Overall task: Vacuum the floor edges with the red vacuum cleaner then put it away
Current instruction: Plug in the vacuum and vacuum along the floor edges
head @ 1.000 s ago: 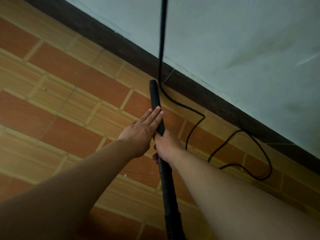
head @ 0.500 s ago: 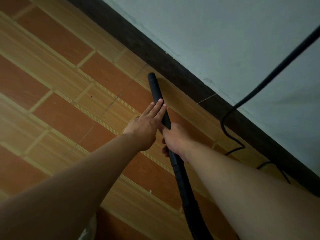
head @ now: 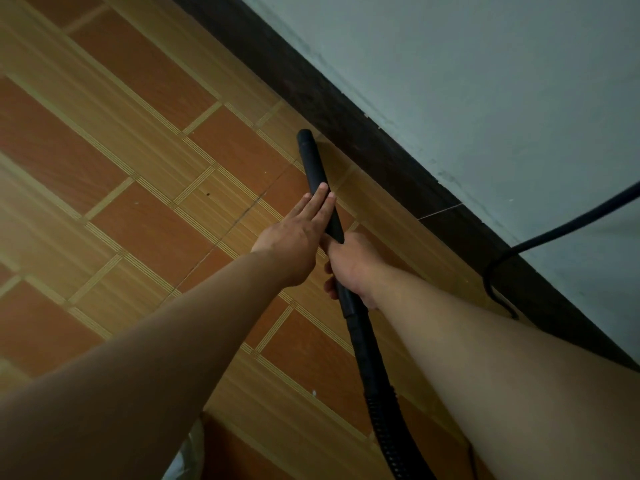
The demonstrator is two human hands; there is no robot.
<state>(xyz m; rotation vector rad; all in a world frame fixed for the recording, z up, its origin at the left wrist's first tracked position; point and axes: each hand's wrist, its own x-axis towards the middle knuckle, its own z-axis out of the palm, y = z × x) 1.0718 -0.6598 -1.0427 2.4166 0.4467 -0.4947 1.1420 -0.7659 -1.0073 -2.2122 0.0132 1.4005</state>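
Observation:
A black vacuum tube (head: 317,176) points up and away, its open tip close to the dark skirting board (head: 349,112) where the tiled floor (head: 138,188) meets the wall. My right hand (head: 349,265) grips the tube's lower part. My left hand (head: 298,233) lies flat with straight fingers against the tube's left side. Below my right hand the tube joins a ribbed black hose (head: 384,420) that runs off the bottom edge. The red vacuum body is out of sight.
A black power cord (head: 540,237) hangs across the pale wall (head: 485,81) at the right and drops to the floor by the skirting. Something pale and crumpled (head: 181,459) shows at the bottom edge, under my left arm.
The tube tip has moved left along the wall and closer to the skirting board. The cord has shifted toward the right edge of view. Both hands keep their hold.

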